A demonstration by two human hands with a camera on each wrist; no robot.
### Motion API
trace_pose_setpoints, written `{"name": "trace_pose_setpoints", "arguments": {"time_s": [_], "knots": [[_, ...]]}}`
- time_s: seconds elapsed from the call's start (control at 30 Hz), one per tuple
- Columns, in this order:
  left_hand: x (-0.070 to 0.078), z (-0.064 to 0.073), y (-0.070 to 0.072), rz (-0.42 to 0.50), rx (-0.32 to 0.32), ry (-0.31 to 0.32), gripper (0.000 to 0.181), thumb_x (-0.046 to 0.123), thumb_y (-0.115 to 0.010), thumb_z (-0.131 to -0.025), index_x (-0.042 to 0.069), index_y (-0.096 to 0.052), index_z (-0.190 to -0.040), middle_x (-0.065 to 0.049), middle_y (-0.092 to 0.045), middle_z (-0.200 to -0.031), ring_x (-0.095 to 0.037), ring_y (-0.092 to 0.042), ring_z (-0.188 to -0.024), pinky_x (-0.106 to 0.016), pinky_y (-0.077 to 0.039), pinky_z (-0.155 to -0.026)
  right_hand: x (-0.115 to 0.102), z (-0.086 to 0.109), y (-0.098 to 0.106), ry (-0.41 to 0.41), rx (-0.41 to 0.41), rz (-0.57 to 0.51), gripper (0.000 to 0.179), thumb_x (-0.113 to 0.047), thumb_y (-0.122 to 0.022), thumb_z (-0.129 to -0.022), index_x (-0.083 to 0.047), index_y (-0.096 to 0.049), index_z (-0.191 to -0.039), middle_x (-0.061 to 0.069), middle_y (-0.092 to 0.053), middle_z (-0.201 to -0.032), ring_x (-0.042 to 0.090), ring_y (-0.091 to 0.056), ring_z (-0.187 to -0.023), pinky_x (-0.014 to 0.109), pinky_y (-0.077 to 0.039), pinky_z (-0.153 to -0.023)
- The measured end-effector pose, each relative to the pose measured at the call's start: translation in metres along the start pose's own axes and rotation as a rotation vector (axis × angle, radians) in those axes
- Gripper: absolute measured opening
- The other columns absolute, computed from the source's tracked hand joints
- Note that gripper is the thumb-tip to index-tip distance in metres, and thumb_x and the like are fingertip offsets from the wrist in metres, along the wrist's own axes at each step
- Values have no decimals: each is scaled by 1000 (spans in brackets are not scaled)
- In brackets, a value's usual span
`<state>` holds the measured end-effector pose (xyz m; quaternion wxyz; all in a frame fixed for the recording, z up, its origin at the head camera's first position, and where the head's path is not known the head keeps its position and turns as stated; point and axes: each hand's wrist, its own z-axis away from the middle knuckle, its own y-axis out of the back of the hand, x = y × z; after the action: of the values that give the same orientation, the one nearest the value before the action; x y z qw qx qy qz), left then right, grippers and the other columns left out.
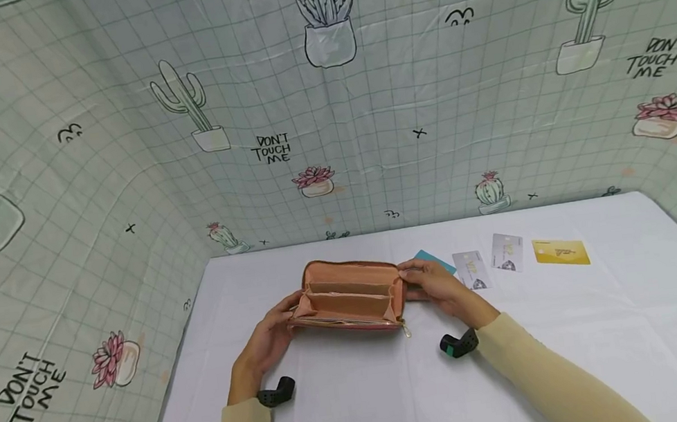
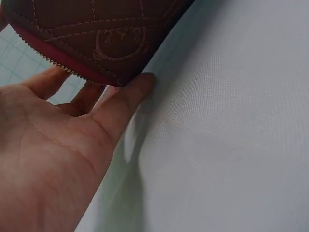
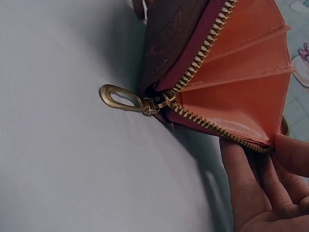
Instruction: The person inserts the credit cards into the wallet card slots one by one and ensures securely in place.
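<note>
A zip-around wallet (image 1: 352, 305) stands unzipped and spread wide above the white table, its orange lining and inner compartments facing up. My left hand (image 1: 268, 337) grips its left end; in the left wrist view the thumb and fingers lie around a corner of the brown quilted outside (image 2: 96, 43). At the right end, my right hand (image 1: 437, 283) pinches the rim, with the thumb on the lining side and fingers behind. A gold zipper pull (image 3: 120, 98) sticks out from the near right corner. Whether the wallet's underside touches the table cannot be told.
Right of the wallet lie a blue card (image 1: 434, 259), partly hidden by my right hand, two grey cards (image 1: 472, 270) and a gold card (image 1: 560, 252). A cactus-print cloth (image 1: 367, 131) hangs behind and to the sides of the white table (image 1: 360, 403).
</note>
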<state>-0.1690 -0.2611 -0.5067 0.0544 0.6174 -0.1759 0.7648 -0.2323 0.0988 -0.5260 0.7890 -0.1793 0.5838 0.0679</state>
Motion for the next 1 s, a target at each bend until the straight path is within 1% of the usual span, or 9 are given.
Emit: {"name": "trace_pose_setpoints", "arguments": {"time_s": [0.03, 0.1, 0.27, 0.37, 0.47, 0.63, 0.73, 0.87, 1.0], "knots": [[0, 0, 1, -4, -16, -5, 64, 7, -41, -102, -8, -28, -163, 4, -47, -149, -8, -55, -125, -29, -39, -103, 0, 0, 1, -1, -1, -2, 39, -6, -47, -112, 13, -47, -146, 8, -69, -117, 9, -72, -96, 29, -60, -87], [1, -1, 3, -23, -50, -16, 65, 7, -42, -101, -9, -27, -163, 2, -45, -152, -8, -55, -126, -29, -41, -103, -1, 0, 1, -1, -4, -1, 40, -6, -47, -112, 13, -46, -147, 9, -69, -119, 10, -72, -96, 29, -60, -87], [-1, -3, 9, -57, -112, -13, 68, 5, -43, -103, -7, -19, -166, -11, -31, -164, -9, -52, -131, -27, -43, -105, -2, -1, 1, 3, -23, 11, 41, -7, -49, -112, 13, -47, -147, 14, -69, -123, 12, -73, -99, 31, -60, -88], [-5, -4, 13, -58, -136, -13, 69, 1, -43, -103, -5, -17, -167, -16, -24, -168, -8, -50, -134, -26, -43, -106, -2, -1, 1, 8, -32, 25, 40, -8, -50, -111, 12, -49, -146, 16, -69, -126, 13, -73, -100, 32, -60, -89], [-9, -4, 18, -63, -159, -22, 71, -1, -44, -103, -5, -15, -167, -18, -22, -168, -6, -47, -136, -25, -42, -109, -3, -2, 0, 13, -33, 39, 39, -7, -50, -111, 12, -51, -145, 16, -70, -126, 13, -73, -100, 32, -61, -88], [-14, -4, 25, -67, -190, -43, 78, -1, -52, -101, -4, -11, -168, -18, -22, -167, -6, -46, -138, -25, -44, -109, -3, -4, 0, 28, -36, 64, 37, -8, -50, -111, 11, -53, -143, 20, -70, -128, 14, -74, -101, 31, -61, -87], [-17, -5, 28, -71, -195, -49, 83, 3, -58, -101, -1, -11, -169, -14, -25, -164, -7, -46, -138, -27, -46, -108, -5, -4, -1, 36, -35, 98, 38, -9, -51, -111, 10, -53, -144, 23, -68, -132, 14, -73, -102, 32, -60, -88], [-19, -5, 30, -71, -193, -53, 88, 6, -64, -100, 2, -11, -170, -5, -30, -159, -7, -47, -138, -27, -47, -108, -9, -6, -2, 56, -22, 149, 40, -12, -52, -111, 10, -54, -144, 27, -67, -134, 15, -74, -104, 33, -60, -90], [-21, -6, 29, -51, -198, -65, 92, 5, -67, -98, 2, -10, -170, -3, -32, -158, -7, -47, -138, -28, -46, -108, -10, -4, -2, 73, -3, 189, 40, -13, -52, -111, 10, -55, -144, 29, -64, -138, 17, -73, -108, 36, -60, -93]]}}
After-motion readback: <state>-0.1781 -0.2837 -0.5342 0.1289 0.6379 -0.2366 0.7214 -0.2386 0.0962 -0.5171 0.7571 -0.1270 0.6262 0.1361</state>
